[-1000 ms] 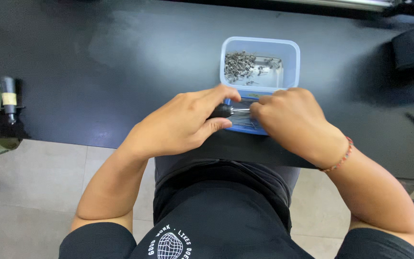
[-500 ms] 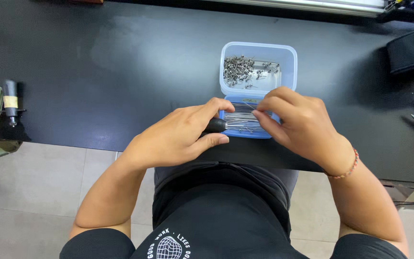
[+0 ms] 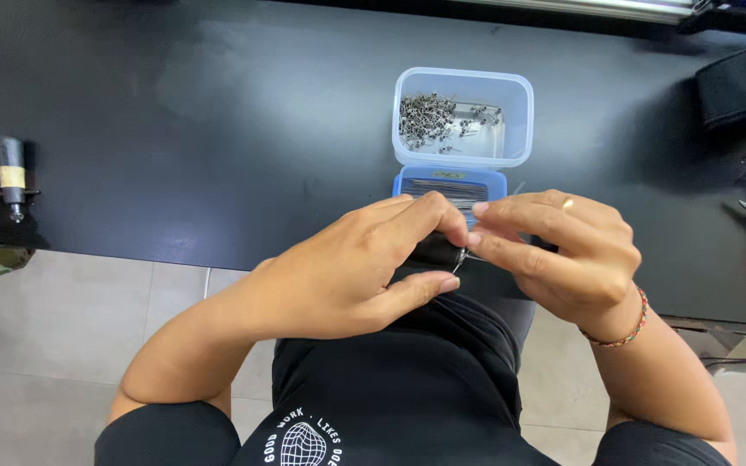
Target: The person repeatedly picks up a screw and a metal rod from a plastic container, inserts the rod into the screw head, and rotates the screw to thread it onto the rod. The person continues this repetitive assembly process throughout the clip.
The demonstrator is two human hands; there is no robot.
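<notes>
The left hand [image 3: 364,267] is curled shut around a small black part [image 3: 439,251] at the near edge of the surface [image 3: 174,129]. The right hand [image 3: 559,255] pinches a thin wire [image 3: 474,256] at the part's tip, fingers nearly closed. Just beyond lie a blue case [image 3: 449,183] and a clear tub [image 3: 463,116] of metal bits.

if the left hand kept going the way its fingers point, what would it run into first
The left hand points right, so it would meet the right hand first; their fingertips nearly touch already around a small dark part. Depth between them is hard to judge.
</notes>
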